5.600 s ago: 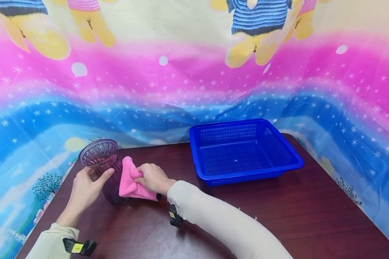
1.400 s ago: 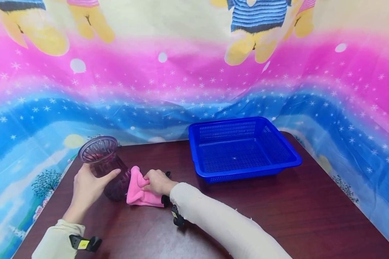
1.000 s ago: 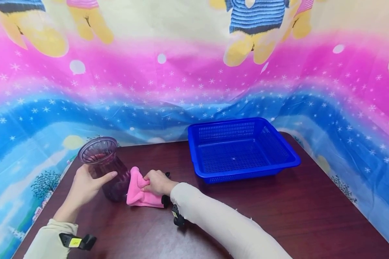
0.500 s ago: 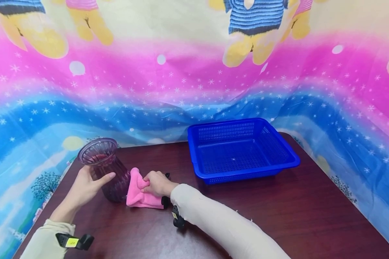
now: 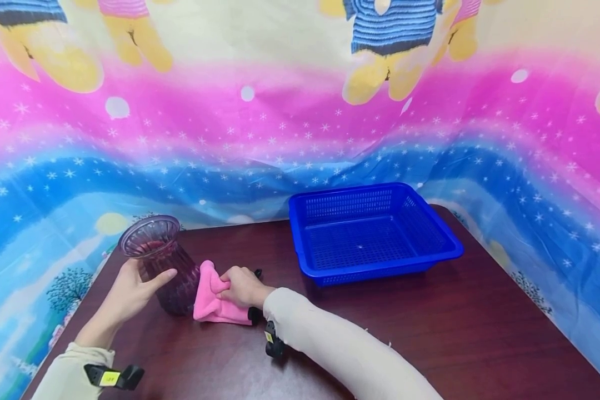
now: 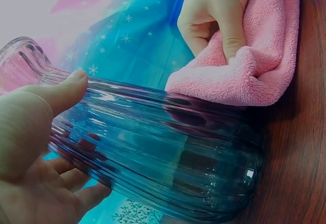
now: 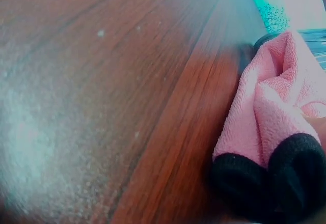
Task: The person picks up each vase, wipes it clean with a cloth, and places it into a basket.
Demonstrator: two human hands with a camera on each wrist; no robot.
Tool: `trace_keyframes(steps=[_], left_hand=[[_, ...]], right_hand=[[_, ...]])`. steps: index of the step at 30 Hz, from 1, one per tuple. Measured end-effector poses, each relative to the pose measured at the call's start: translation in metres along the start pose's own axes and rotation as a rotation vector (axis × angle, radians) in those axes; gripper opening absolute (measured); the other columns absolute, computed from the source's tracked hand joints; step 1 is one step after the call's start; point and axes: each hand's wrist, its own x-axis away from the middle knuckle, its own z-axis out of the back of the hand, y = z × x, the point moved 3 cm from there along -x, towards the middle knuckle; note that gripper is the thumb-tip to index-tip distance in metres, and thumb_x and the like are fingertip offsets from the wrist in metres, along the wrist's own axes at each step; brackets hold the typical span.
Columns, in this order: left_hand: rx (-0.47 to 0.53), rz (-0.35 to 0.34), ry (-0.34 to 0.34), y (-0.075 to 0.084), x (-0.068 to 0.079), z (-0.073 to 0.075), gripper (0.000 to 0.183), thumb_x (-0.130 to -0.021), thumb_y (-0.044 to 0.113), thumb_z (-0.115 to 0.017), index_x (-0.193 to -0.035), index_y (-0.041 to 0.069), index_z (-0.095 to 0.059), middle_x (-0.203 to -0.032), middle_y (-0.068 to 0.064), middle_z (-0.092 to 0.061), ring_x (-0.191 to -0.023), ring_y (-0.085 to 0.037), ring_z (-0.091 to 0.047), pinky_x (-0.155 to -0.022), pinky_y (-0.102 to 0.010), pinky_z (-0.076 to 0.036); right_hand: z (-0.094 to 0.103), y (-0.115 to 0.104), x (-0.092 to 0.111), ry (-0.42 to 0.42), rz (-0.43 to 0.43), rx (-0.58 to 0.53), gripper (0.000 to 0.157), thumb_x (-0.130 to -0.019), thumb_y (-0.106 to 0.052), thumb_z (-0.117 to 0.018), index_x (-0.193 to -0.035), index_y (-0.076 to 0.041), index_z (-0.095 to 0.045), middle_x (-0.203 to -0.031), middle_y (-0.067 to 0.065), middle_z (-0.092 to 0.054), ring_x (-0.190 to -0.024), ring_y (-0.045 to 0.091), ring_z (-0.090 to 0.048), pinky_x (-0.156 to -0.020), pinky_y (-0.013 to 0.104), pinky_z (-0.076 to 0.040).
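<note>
A purple ribbed glass vase [image 5: 175, 283] with a flared rim stands at the table's left side. My left hand [image 5: 125, 297] holds it below the rim, thumb on the near side and fingers on the far side. My right hand [image 5: 242, 286] pinches a folded pink cloth [image 5: 212, 303] against the vase's lower right side. In the left wrist view the terry cloth [image 6: 219, 81] lies along the vase wall [image 6: 153, 137] near its base. Black edging on the cloth [image 7: 260, 117] shows in the right wrist view; there my right hand is mostly out of frame.
A blue plastic basket [image 5: 375, 272] with perforated walls sits at the back right of the dark red wooden table [image 5: 455, 344]. Behind the table hangs a colourful printed curtain [image 5: 280, 128]. Black wrist cameras are strapped to both wrists.
Compared with several seconds ago, my right hand and the cloth are lower and slightly further right along the vase. Over the last second both hands have stayed almost still.
</note>
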Motion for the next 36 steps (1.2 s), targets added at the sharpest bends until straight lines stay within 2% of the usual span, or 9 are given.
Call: trace_keyframes(steps=[9,12,13,15,17,22,24,28,36], left_hand=[[-0.036,0.033,-0.01,-0.002,0.0,0.0,0.06,-0.094,0.02,-0.072,-0.143,0.0,-0.045,-0.136,-0.025,-0.059,-0.105,0.025,-0.038,-0.091,-0.014,-0.047],[-0.013,0.014,-0.001,-0.003,-0.001,-0.001,0.06,-0.093,0.016,-0.073,-0.143,0.0,-0.045,-0.136,-0.026,-0.058,-0.106,0.025,-0.039,-0.091,-0.011,-0.047],[-0.002,0.005,0.004,-0.004,-0.001,-0.001,0.06,-0.092,0.014,-0.073,-0.144,-0.001,-0.045,-0.136,-0.025,-0.059,-0.106,0.026,-0.039,-0.088,-0.005,-0.042],[0.024,-0.018,0.012,-0.005,-0.002,-0.002,0.061,-0.091,0.011,-0.074,-0.144,-0.001,-0.045,-0.134,-0.019,-0.06,-0.106,0.026,-0.041,-0.086,0.001,-0.038],[0.044,-0.045,0.019,-0.005,-0.002,-0.003,0.061,-0.091,0.009,-0.074,-0.143,-0.002,-0.045,-0.129,0.002,-0.062,-0.106,0.025,-0.044,-0.086,0.002,-0.039],[0.021,-0.032,0.014,-0.004,-0.001,-0.002,0.059,-0.092,0.013,-0.074,-0.142,-0.002,-0.047,-0.13,-0.006,-0.066,-0.104,0.026,-0.043,-0.085,0.001,-0.038],[-0.002,-0.012,0.006,-0.004,0.0,-0.001,0.059,-0.092,0.016,-0.074,-0.142,-0.001,-0.047,-0.133,-0.027,-0.061,-0.103,0.027,-0.041,-0.083,0.0,-0.037],[-0.01,-0.003,0.0,-0.002,0.0,-0.001,0.059,-0.093,0.019,-0.074,-0.142,-0.002,-0.047,-0.133,-0.028,-0.062,-0.102,0.027,-0.041,-0.083,-0.001,-0.038],[-0.007,0.004,-0.008,-0.001,0.001,0.0,0.06,-0.093,0.019,-0.073,-0.143,-0.003,-0.045,-0.133,-0.029,-0.061,-0.103,0.027,-0.04,-0.084,0.001,-0.036]], right_hand=[[0.004,-0.001,0.0,0.014,0.003,-0.024,0.016,-0.089,-0.023,-0.079,-0.103,-0.015,-0.079,-0.092,-0.005,-0.077,-0.079,0.006,-0.057,-0.072,0.017,-0.044],[0.007,-0.003,0.0,0.021,0.011,-0.034,0.02,-0.089,-0.023,-0.078,-0.108,-0.015,-0.079,-0.099,-0.005,-0.078,-0.081,0.006,-0.058,-0.073,0.016,-0.044],[0.008,-0.003,-0.001,0.025,0.015,-0.039,0.022,-0.089,-0.023,-0.078,-0.11,-0.015,-0.079,-0.1,-0.005,-0.078,-0.081,0.006,-0.057,-0.073,0.016,-0.044],[0.009,-0.004,-0.001,0.035,0.023,-0.047,0.024,-0.089,-0.023,-0.078,-0.112,-0.016,-0.078,-0.101,-0.005,-0.078,-0.081,0.005,-0.057,-0.072,0.016,-0.044],[0.011,-0.006,-0.002,0.044,0.033,-0.055,0.026,-0.089,-0.022,-0.078,-0.115,-0.016,-0.078,-0.101,-0.005,-0.078,-0.08,0.005,-0.056,-0.071,0.015,-0.044],[0.017,-0.011,-0.003,0.063,0.045,-0.074,0.03,-0.089,-0.021,-0.078,-0.119,-0.016,-0.077,-0.101,-0.004,-0.078,-0.081,0.004,-0.055,-0.071,0.014,-0.043],[0.02,-0.014,-0.003,0.065,0.047,-0.088,0.03,-0.089,-0.02,-0.077,-0.119,-0.015,-0.076,-0.095,-0.004,-0.077,-0.08,0.004,-0.054,-0.07,0.014,-0.042],[0.025,-0.019,-0.005,0.07,0.049,-0.113,0.029,-0.091,-0.019,-0.076,-0.119,-0.016,-0.076,-0.086,-0.004,-0.074,-0.077,0.005,-0.051,-0.07,0.014,-0.04],[0.033,-0.027,-0.008,0.082,0.045,-0.126,0.029,-0.091,-0.021,-0.076,-0.12,-0.018,-0.076,-0.098,-0.003,-0.078,-0.079,0.005,-0.053,-0.071,0.015,-0.041]])
